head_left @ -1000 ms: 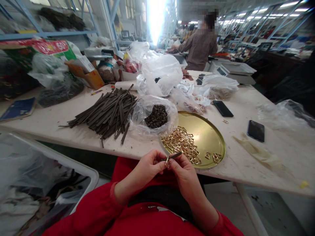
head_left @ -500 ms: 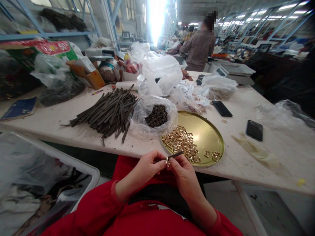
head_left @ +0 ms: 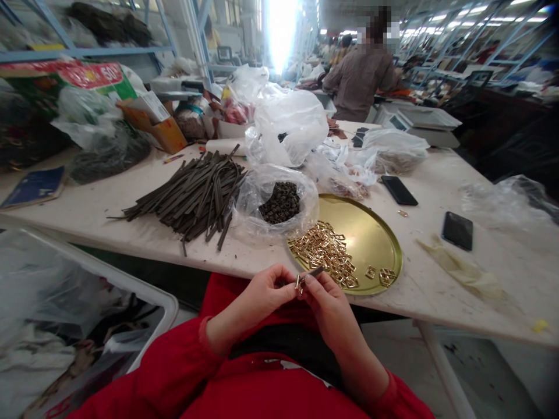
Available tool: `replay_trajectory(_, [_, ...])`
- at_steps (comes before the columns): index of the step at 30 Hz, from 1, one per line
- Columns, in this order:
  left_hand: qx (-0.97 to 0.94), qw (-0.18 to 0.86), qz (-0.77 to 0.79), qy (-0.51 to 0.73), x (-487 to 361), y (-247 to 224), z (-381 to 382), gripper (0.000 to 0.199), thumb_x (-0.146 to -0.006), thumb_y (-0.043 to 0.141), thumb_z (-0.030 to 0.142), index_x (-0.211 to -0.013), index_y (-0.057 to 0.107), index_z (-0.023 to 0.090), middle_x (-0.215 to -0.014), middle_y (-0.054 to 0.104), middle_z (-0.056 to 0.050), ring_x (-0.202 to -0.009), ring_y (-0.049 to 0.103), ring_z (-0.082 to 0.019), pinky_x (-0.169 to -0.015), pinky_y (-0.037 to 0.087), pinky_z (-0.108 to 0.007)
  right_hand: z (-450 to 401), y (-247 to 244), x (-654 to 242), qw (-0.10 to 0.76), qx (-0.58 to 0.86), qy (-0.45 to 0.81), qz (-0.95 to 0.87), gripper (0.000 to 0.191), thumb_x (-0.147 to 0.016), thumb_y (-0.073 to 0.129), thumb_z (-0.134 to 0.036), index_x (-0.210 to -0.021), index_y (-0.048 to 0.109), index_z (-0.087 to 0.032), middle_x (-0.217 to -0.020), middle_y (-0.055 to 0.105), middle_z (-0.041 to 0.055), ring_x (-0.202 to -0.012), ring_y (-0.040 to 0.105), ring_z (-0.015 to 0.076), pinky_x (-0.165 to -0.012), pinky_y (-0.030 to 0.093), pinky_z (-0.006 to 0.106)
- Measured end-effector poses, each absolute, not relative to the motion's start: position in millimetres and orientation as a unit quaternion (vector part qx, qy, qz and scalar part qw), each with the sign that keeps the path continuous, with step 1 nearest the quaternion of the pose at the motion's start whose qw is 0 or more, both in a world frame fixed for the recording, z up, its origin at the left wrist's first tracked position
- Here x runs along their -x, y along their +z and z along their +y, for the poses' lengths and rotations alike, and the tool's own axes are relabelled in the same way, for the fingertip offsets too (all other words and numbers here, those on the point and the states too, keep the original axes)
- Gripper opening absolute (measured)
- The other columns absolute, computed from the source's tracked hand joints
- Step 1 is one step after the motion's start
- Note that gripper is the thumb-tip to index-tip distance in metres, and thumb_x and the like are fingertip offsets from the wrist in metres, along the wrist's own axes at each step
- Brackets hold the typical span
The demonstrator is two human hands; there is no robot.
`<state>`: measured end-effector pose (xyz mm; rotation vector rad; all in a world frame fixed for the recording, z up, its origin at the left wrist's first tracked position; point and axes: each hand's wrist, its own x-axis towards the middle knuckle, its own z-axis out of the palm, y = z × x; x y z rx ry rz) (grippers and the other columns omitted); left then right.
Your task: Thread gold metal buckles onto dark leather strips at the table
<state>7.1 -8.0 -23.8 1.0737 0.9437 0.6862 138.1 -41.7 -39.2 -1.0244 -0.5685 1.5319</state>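
Observation:
My left hand (head_left: 271, 291) and my right hand (head_left: 324, 294) meet just in front of the table edge. Between them is a small gold buckle (head_left: 299, 284), pinched by my left thumb and fingers. A dark strap (head_left: 315, 271) runs from the buckle, and my right fingers close on it; the strap's other end is hidden by the hands. Right behind my hands, a pile of gold buckles (head_left: 325, 250) lies on a round gold tray (head_left: 371, 233). To the left are loose dark straps (head_left: 192, 195) and a clear bag (head_left: 244, 203) of small dark loops (head_left: 280, 202).
Two black phones (head_left: 399, 190) (head_left: 457, 230) lie on the right side of the table (head_left: 437, 279). White plastic bags (head_left: 288, 125) stand behind the loops. A lined bin (head_left: 170, 305) is at lower left. A person (head_left: 364, 75) stands at the back.
My right thumb has shifted onto the strap near the buckle, and less of the strap sticks out. The whole view has tilted slightly, moving the table's things a little.

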Motion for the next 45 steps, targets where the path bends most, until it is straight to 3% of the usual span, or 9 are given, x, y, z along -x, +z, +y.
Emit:
replay_trajectory(8, [-0.523,0.654,0.449,0.311,-6.7,-18.6,-4.0,0.016,-0.069,0.063,0.026,-0.070,0.051,0.015,-0.067,0.058,0.002,-0.063,0.054,-0.011,-0.062,0.044,-0.023,-30.8,-31.2,-135.8,0.561,0.398,0.703,-0.180,0.014,-0.065,0.072,-0.027,-0.072,0.063,-0.018,-0.064,0.059,-0.0029,-0.055,0.050,0.0080,-0.052,0.042,0.019])
replay_trajectory(15, [-0.514,0.658,0.442,0.329,-4.8,-17.2,-4.8,0.018,-0.070,0.064,0.030,-0.075,0.056,0.014,-0.072,0.058,0.001,-0.067,0.052,-0.011,-0.062,0.042,-0.022,-38.3,-36.6,-135.0,0.566,0.468,0.609,-0.300,0.019,-0.072,0.067,-0.033,-0.086,0.062,-0.021,-0.075,0.062,-0.0014,-0.069,0.056,0.0128,-0.069,0.045,0.027])
replay_trajectory(18, [-0.511,0.656,0.443,0.335,-6.6,-17.0,-6.7,0.018,-0.069,0.063,0.029,-0.075,0.056,0.013,-0.071,0.056,0.001,-0.066,0.049,-0.010,-0.062,0.041,-0.022,-41.2,-34.9,-135.1,0.565,0.505,0.532,-0.377,0.014,-0.076,0.062,-0.031,-0.087,0.062,-0.022,-0.079,0.062,0.0003,-0.075,0.057,0.0160,-0.073,0.044,0.031])
replay_trajectory(21, [-0.519,0.641,0.455,0.337,-8.7,-15.1,-8.6,0.019,-0.070,0.061,0.031,-0.074,0.056,0.013,-0.071,0.055,0.001,-0.066,0.047,-0.010,-0.062,0.039,-0.022,-43.4,-30.3,-137.7,0.584,0.546,0.363,-0.478,0.007,-0.076,0.063,-0.026,-0.082,0.064,-0.024,-0.084,0.061,0.0024,-0.083,0.055,0.0191,-0.077,0.042,0.033])
replay_trajectory(24, [-0.519,0.631,0.471,0.333,-8.7,-11.9,-9.6,0.018,-0.071,0.060,0.031,-0.071,0.054,0.014,-0.067,0.052,0.003,-0.062,0.043,-0.009,-0.058,0.037,-0.020,-46.2,-25.2,-144.0,0.582,0.534,0.269,-0.552,0.010,-0.078,0.059,-0.023,-0.085,0.065,-0.026,-0.085,0.060,0.0031,-0.085,0.054,0.0203,-0.078,0.041,0.034])
replay_trajectory(28, [-0.514,0.642,0.478,0.307,-6.0,-10.4,-8.6,0.017,-0.070,0.059,0.030,-0.068,0.050,0.015,-0.061,0.047,0.005,-0.055,0.037,-0.007,-0.052,0.032,-0.018,-46.1,-19.9,-153.4,0.542,0.476,0.360,-0.591,0.025,-0.089,0.041,-0.027,-0.093,0.066,-0.026,-0.089,0.057,0.0044,-0.085,0.054,0.0191,-0.075,0.042,0.033])
replay_trajectory(33, [-0.531,0.641,0.478,0.281,-3.9,-13.9,-6.4,0.017,-0.069,0.058,0.030,-0.070,0.052,0.015,-0.063,0.049,0.005,-0.057,0.040,-0.008,-0.053,0.032,-0.019,-39.4,-20.4,-159.9,0.483,0.457,0.441,-0.603,0.011,-0.080,0.057,-0.028,-0.087,0.066,-0.025,-0.088,0.053,0.0026,-0.085,0.053,0.0170,-0.074,0.045,0.028])
replay_trajectory(40, [-0.519,0.653,0.488,0.255,-6.0,-15.4,-5.9,0.018,-0.068,0.059,0.031,-0.068,0.051,0.015,-0.059,0.048,0.006,-0.053,0.038,-0.007,-0.050,0.029,-0.018,-34.1,-22.4,-168.2,0.419,0.435,0.342,-0.720,0.008,-0.077,0.063,-0.024,-0.085,0.062,-0.024,-0.088,0.050,0.0023,-0.083,0.053,0.0156,-0.071,0.046,0.027])
replay_trajectory(45, [-0.461,0.720,0.476,0.206,-7.8,-15.4,-8.9,0.020,-0.067,0.062,0.031,-0.072,0.052,0.014,-0.057,0.050,0.006,-0.050,0.039,-0.006,-0.047,0.027,-0.017,-33.8,-17.3,-174.0,0.373,0.404,0.279,-0.787,0.009,-0.076,0.064,-0.024,-0.083,0.058,-0.023,-0.084,0.049,0.0017,-0.074,0.051,0.0140,-0.062,0.046,0.024])
